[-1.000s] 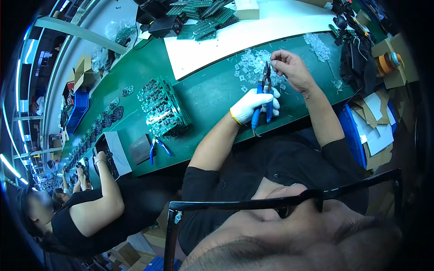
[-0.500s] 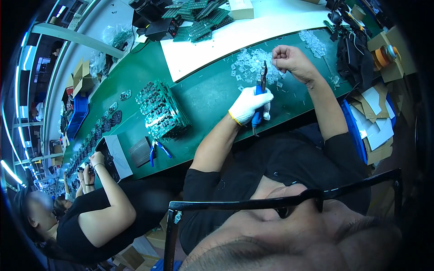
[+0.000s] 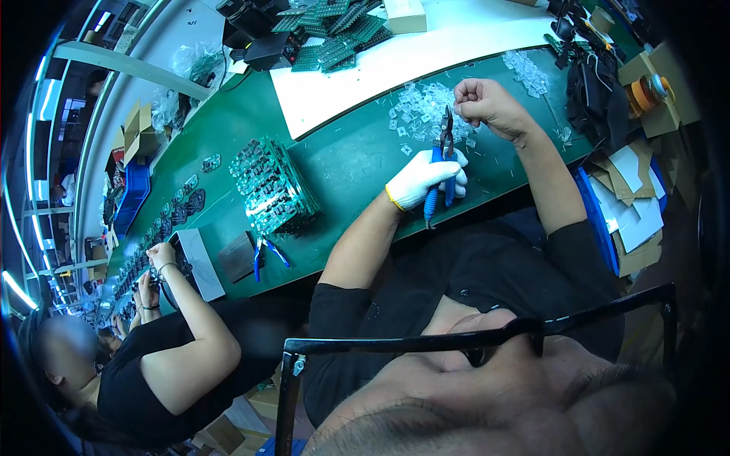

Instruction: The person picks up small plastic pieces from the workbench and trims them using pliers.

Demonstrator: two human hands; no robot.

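White-gloved left hand (image 3: 420, 180) grips blue-handled cutting pliers (image 3: 441, 163) upright over the green bench (image 3: 342, 163). Bare right hand (image 3: 487, 102) (fingers pinched shut) meets the tips; what it holds is too small to tell.

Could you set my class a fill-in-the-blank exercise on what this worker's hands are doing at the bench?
1. The left hand wears a white ____.
2. It grips cutting pliers with ____ handles.
3. The bare right hand is closed into a loose ____ just beside the plier tips.
4. Small clear plastic parts lie scattered on the ____ bench mat.

Missing words: glove; blue; fist; green
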